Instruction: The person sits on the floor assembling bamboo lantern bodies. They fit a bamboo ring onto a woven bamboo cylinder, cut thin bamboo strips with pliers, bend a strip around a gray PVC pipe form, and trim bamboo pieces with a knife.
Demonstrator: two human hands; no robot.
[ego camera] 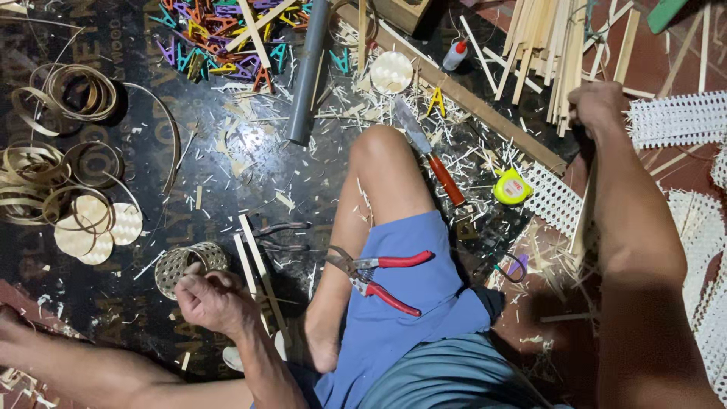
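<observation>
Two hands busy: left hand [212, 299] fingers curled on woven ring [189, 263] on floor; right hand [596, 106] closed around bamboo strips [547, 53]. Step looks like picking strip; next calls for pulling one free.

Single head-worn camera looking steeply down from above the seated person, facing the dark littered floor [250, 163] ahead, sitting close over the bent knee [382, 148], taking in both outstretched forearms at the frame's lower corners

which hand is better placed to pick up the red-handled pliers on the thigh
Left, probably. The left hand rests by the small woven cylinder, near the pliers. The right hand is farther off, gripping bamboo strips.
</observation>
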